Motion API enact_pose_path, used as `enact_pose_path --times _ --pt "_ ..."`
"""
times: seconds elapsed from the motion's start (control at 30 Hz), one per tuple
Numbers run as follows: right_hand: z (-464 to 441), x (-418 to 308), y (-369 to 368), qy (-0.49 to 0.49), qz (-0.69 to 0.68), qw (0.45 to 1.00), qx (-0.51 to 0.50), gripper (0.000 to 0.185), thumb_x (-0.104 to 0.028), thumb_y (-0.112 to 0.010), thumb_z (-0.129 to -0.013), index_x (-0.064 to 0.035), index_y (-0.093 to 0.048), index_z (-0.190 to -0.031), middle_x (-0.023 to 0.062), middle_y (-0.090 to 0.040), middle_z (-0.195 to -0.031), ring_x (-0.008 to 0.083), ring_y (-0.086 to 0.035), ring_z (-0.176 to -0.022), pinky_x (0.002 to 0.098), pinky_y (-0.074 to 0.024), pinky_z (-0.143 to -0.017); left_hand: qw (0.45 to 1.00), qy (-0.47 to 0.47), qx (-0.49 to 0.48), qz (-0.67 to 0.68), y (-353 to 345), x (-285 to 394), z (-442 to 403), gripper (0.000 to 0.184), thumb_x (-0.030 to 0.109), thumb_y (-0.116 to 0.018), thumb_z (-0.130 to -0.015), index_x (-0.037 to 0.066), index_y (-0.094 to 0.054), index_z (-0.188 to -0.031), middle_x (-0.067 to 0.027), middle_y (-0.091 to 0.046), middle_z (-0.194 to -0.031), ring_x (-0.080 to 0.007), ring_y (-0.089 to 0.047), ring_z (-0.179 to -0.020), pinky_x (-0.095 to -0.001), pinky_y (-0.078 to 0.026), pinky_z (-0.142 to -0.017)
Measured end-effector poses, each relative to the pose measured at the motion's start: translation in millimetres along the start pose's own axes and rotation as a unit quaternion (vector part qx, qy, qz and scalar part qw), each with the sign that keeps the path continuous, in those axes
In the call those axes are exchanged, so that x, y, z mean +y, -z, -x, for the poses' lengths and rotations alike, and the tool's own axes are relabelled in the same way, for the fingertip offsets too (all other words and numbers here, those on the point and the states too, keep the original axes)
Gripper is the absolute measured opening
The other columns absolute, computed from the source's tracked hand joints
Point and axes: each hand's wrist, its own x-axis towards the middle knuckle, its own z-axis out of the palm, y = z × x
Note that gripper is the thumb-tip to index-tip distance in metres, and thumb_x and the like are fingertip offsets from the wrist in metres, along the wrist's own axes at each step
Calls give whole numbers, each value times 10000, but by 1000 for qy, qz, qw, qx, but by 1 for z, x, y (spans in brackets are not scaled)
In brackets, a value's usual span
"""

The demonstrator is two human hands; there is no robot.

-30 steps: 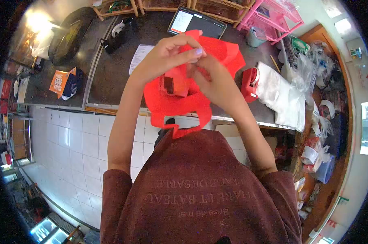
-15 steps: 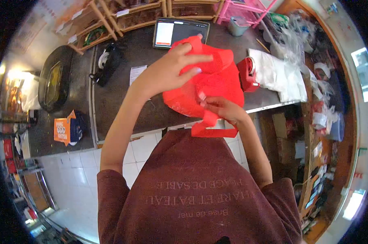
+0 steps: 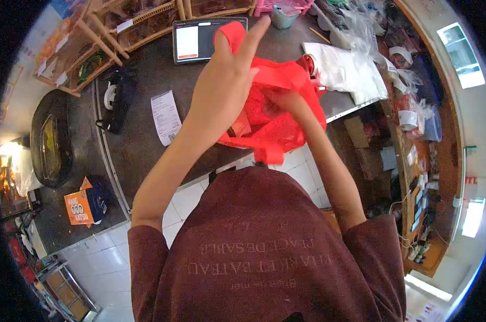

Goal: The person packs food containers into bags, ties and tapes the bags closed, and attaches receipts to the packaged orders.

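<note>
A bright red fabric bag [image 3: 302,123] is held up over the front edge of the dark counter. My left hand [image 3: 221,88] is at its upper left, with a red handle strap [image 3: 231,33] looped over the fingers and the index finger stretched out. My right hand [image 3: 287,102] reaches into the bag from the right, its fingers hidden by the red fabric. Low on the left side, a brownish-orange item [image 3: 240,127] shows through the opening. Another red strap [image 3: 270,155] hangs at the bottom near my shirt.
A tablet [image 3: 192,42], a printed receipt [image 3: 166,117] and a black strapped object [image 3: 117,102] lie on the counter [image 3: 141,155]. An orange box [image 3: 80,208] stands left. White plastic bags [image 3: 345,70] and a red dispenser [image 3: 307,63] are right. Wicker racks [image 3: 141,24] line the back.
The view has turned, so the counter items appear shifted left. My right hand has moved from the bag's lower edge up into its opening. The receipt is now fully uncovered.
</note>
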Motion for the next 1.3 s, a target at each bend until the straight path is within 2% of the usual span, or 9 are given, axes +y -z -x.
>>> enact_pose_path --times 0.03,0.13,0.4,0.57,0.77,0.9,1.07,1.13,1.3 --pt "-10 -1 0 -5 -17 1000 9 363 -385 -455 -849 -57 -594 -779 53 -557 -525 191 -555 -468 322 -443 -474 999 -26 23 39 -1 -4 -4 727 7 -572 -724 204 -210 -1324 -249 -384 -1051 -400 -530 -832 -413 -460 -732" --pt "-36 65 -14 -34 -185 981 37 290 -345 -478 -846 -84 -586 -778 38 -567 -572 148 -543 -477 285 -429 -452 916 41 -62 394 27 2 -29 697 38 -549 -788 162 -148 -1345 -141 -168 -1310 -322 -243 -1209 -423 -353 -936" --pt "26 32 -28 32 -179 976 119 314 -339 -442 -876 -86 -518 -1046 30 -586 -917 131 -547 -790 270 -452 -650 953 -177 -161 186 26 3 -26 730 -11 -593 -711 247 -274 -1316 -147 98 -1395 -362 -57 -1292 -459 -232 -1021" --pt "55 11 -29 -56 -435 897 54 367 -275 -533 -840 -61 -501 -1136 74 -572 -1026 157 -544 -873 285 -450 -699 964 -199 -158 76 12 -9 -30 703 12 -618 -708 248 -308 -1292 -176 98 -1388 -377 -2 -1292 -470 -224 -1024" --pt "0 106 -28 79 -78 989 100 554 -250 -581 -808 -56 -353 -1275 88 -419 -1266 174 -394 -1157 309 -327 -954 980 -167 -106 13 11 -12 -24 662 74 -638 -727 194 -311 -1289 -179 72 -1388 -379 -40 -1288 -472 -241 -1020" --pt "33 50 -19 27 -261 965 11 577 -202 -587 -800 -56 -322 -1292 89 -418 -1267 186 -385 -1167 303 -299 -979 984 -147 -103 18 10 -8 -23 634 75 -628 -741 160 -319 -1289 -185 59 -1387 -389 -72 -1281 -439 -302 -995" --pt "22 81 -29 111 -154 978 92 567 -129 -562 -808 -53 -298 -1303 93 -425 -1257 202 -414 -1145 307 -300 -983 984 -122 -126 29 5 -7 -24 630 79 -630 -743 152 -326 -1289 -199 56 -1382 -397 -86 -1277 -409 -395 -927" --pt "32 73 -22 75 -276 958 23 509 -131 -529 -824 -48 -321 -1281 117 -441 -1229 219 -438 -1115 323 -330 -949 985 -124 -119 24 1 -9 -24 635 82 -633 -742 155 -323 -1291 -201 57 -1381 -396 -89 -1277 -394 -411 -910" --pt "44 74 -26 71 -111 991 -30 405 -137 -477 -843 -40 -372 -1222 157 -486 -1134 259 -484 -1032 353 -374 -867 985 -134 -105 -2 -2 -8 -22 650 82 -634 -741 164 -310 -1299 -203 56 -1380 -403 -80 -1276 -385 -417 -903"
